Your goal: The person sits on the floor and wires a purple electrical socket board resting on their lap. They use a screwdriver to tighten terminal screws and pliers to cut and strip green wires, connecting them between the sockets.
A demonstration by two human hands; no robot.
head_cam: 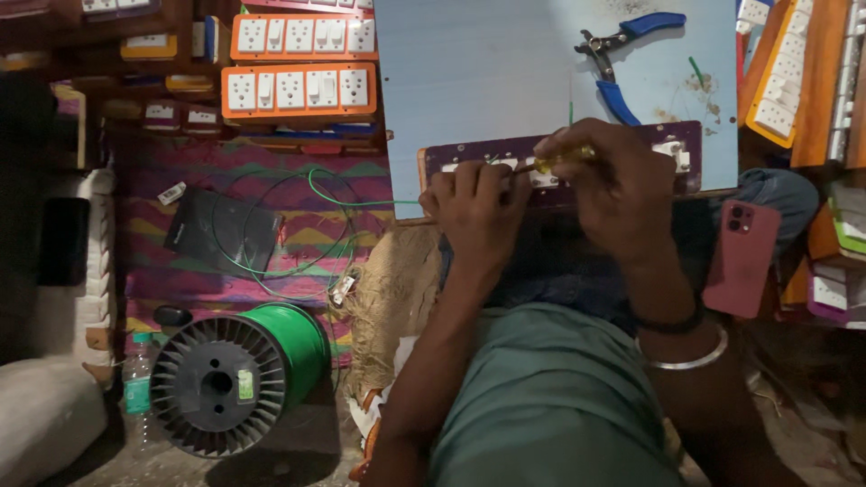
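A dark purple switch board [669, 137] with white switch backs lies across my lap at the near edge of a pale blue work board [487, 81]. My left hand [474, 212] presses on the purple board's left end, fingers curled over its edge. Wrapped around a yellow-handled screwdriver [559, 160], my right hand [618, 185] points the tip left toward the white parts in the board's middle. A thin green wire [347, 200] runs from the board's left end out over the mat.
Blue-handled pliers [622, 54] lie on the pale board. Orange socket panels [298, 90] are stacked at the back left, more at the right [780, 72]. A pink phone [741, 257] rests on my right knee. A green wire spool [239, 374], bottle [137, 379] and dark pouch [221, 233] sit left.
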